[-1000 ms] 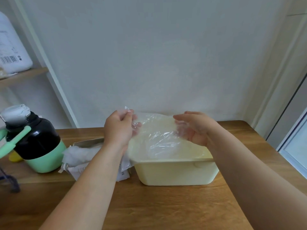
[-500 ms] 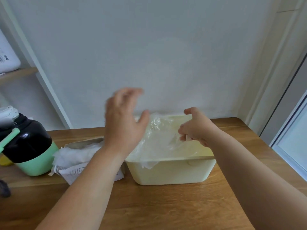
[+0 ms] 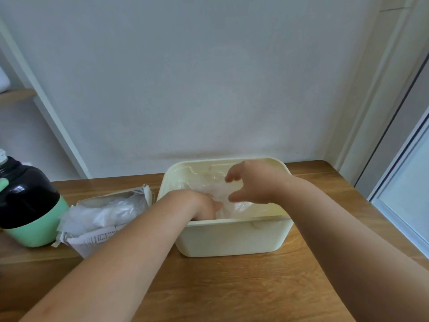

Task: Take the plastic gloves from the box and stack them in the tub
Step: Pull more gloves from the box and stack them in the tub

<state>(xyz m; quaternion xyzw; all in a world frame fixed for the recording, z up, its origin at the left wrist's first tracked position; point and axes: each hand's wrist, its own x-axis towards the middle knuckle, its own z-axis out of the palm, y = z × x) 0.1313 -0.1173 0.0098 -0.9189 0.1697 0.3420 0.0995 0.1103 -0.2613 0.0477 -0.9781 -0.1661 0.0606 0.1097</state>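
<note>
A cream plastic tub stands on the wooden table against the wall. Clear plastic gloves lie crumpled inside it. My left hand reaches down into the tub's near left part and presses on the gloves; its fingertips are hidden behind the front rim. Above the middle of the tub hovers my right hand, thumb and fingers apart and holding nothing. The torn-open glove box lies left of the tub, with more gloves bulging from its open top.
A black and green flask stands at the table's left edge beside the box. A white shelf post rises behind it. The wall is right behind the tub, and a door frame is on the right.
The glove held stretched above the tub between both hands has gone down into it. My left hand let go, lifted, then dropped into the tub. My right hand released the glove and opened.
</note>
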